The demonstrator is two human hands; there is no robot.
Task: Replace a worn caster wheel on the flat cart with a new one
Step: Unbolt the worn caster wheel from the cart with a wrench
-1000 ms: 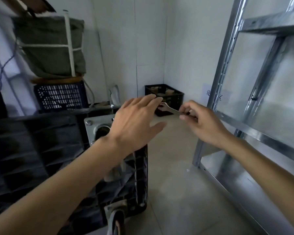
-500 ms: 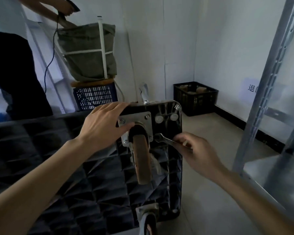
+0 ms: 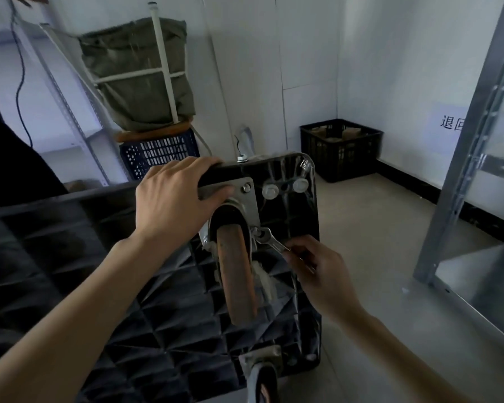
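The worn caster wheel (image 3: 237, 271), brownish and scuffed, sits at the centre of the frame, held in a metal fork under a grey mounting plate (image 3: 245, 199) bolted to the ribbed black underside of the flat cart (image 3: 105, 271). The cart is tipped up on its side, so that its underside faces the camera and fills the lower left of the frame.

The right hand (image 3: 320, 274), just right of the wheel, has its fingers curled round the handle of a small silver wrench (image 3: 269, 239). The wrench head is set on a bolt at the lower right corner of the mounting plate, close beside the wheel's fork. The left hand (image 3: 175, 199), upper centre, grasps the cart's top edge: the fingers hook over the rim and the thumb lies across the plate, touching it.

Two pale round fittings (image 3: 285, 187) sit on the cart just right of the plate. A second caster (image 3: 262, 376) shows at the bottom edge of the frame.

Further out, a black crate (image 3: 341, 149) stands in the room's corner at right centre. A blue crate (image 3: 157, 154) at upper left carries an olive cloth bag (image 3: 134, 74). A grey metal shelving upright (image 3: 477, 135) runs down the right side.
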